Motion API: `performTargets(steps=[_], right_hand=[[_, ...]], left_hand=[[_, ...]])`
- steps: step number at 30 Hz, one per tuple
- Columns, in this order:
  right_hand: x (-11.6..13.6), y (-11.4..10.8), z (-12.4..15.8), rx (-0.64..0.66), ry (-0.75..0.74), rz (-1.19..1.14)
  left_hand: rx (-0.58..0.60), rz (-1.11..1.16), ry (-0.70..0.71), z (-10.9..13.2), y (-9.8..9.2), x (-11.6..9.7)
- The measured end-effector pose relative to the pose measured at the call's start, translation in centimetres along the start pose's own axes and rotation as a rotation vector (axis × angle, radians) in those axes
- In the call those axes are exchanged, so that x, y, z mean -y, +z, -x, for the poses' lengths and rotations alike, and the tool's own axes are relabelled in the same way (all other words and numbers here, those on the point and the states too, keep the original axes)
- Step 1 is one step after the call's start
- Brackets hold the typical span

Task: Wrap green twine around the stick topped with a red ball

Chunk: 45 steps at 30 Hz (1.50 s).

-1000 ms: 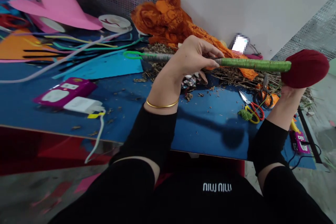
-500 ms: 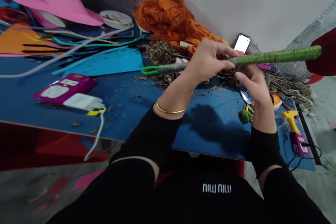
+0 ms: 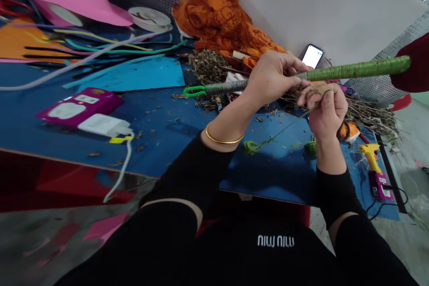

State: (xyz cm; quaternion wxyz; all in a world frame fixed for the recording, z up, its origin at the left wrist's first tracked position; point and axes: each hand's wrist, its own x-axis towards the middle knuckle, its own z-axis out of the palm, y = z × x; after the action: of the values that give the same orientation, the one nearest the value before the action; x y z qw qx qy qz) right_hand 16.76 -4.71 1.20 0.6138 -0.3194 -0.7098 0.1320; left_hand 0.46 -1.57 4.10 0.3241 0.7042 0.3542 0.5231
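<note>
Head view: where is the rod (image 3: 357,69)?

— Across the upper centre and right of the frame, raised above the table (image 3: 187,149), right end slightly higher. Green wrapping covers its right part, grey its left. One green loop (image 3: 194,91) projects from the left end. At the right end sits a dark red ball (image 3: 410,65), cut off by the frame edge.

State the left grip.

— Left hand (image 3: 273,73): closed on the rod at the grey section, thumb below, near the start of the green.

And the right?

— Right hand (image 3: 326,109): just below the rod, thumb and fingers pinched on a green strand (image 3: 281,133). Contact between fingertips and rod: cannot be determined. The strand slants down and left to a tangle (image 3: 251,146) at the centre of the frame.

List adjacent items.

— Phone (image 3: 312,56), upper right, lit. Orange cloth (image 3: 223,22), upper centre. Dry stems (image 3: 372,114), right, behind the right hand. Glue gun (image 3: 370,156), yellow, lower down at the right.
</note>
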Motion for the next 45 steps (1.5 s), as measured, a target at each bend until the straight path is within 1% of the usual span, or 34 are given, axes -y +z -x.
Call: performTargets(steps=[3,5,7,9,12,15,17,19,21,23,26,28,30,33,35,38,41,45], right_hand=[[-1.0,0.0,0.3,-0.019,0.048,0.142],[-0.9,-0.3,0.4,-0.013,0.042,0.190],[-0.4,-0.7,0.6,0.008,0.048,0.155],[0.4,-0.7,0.7,0.017,0.089,0.081],[1.5,-0.4,1.0,-0.058,0.141,0.068],[2.0,0.0,1.2,-0.133,0.079,0.163],[2.2,0.1,1.2,-0.119,0.034,0.196],[2.4,0.0,1.0,-0.097,0.031,0.182],[2.8,-0.4,0.7,-0.090,0.036,0.147],[3.3,-1.0,0.3,-0.077,0.038,0.181],[3.7,-2.3,-0.3,-0.048,0.049,0.313],[3.8,-3.1,-0.5,-0.043,0.047,0.337],[3.6,-3.5,-0.6,-0.044,0.038,0.307],[2.9,-3.7,-0.6,-0.055,0.020,0.205],[2.2,-3.7,-0.7,-0.063,-0.013,0.144],[1.2,-3.7,-0.9,-0.035,-0.023,0.145],[0.5,-3.6,-1.1,-0.018,0.016,0.114],[0.2,-3.4,-1.4,-0.017,-0.013,-0.031]], left_hand=[[-0.049,-0.082,-0.002,0.1,0.4,-0.3],[-0.075,-0.154,-0.007,0.1,0.7,-0.6],[-0.080,-0.222,-0.016,0.3,0.9,-0.8],[-0.082,-0.259,-0.019,0.4,1.1,-0.9],[-0.082,-0.258,-0.008,0.5,1.4,-0.7],[-0.059,-0.276,0.016,0.4,1.6,-0.3],[-0.058,-0.305,0.029,0.3,1.6,-0.1],[-0.071,-0.347,0.013,0.2,1.5,-0.2],[-0.077,-0.401,-0.017,0.2,1.3,-0.2],[-0.090,-0.448,-0.027,0.2,1.1,0.1],[-0.140,-0.456,0.052,0.1,1.1,1.1],[-0.151,-0.457,0.096,0.1,1.2,1.5],[-0.118,-0.503,0.061,0.1,1.4,1.3],[-0.054,-0.604,-0.037,0.4,1.7,0.1],[-0.032,-0.638,-0.056,0.6,1.7,-0.8],[0.003,-0.672,-0.074,1.0,1.7,-1.8],[0.036,-0.693,-0.080,1.2,1.7,-2.0],[0.052,-0.664,-0.048,1.2,1.9,-1.6]])
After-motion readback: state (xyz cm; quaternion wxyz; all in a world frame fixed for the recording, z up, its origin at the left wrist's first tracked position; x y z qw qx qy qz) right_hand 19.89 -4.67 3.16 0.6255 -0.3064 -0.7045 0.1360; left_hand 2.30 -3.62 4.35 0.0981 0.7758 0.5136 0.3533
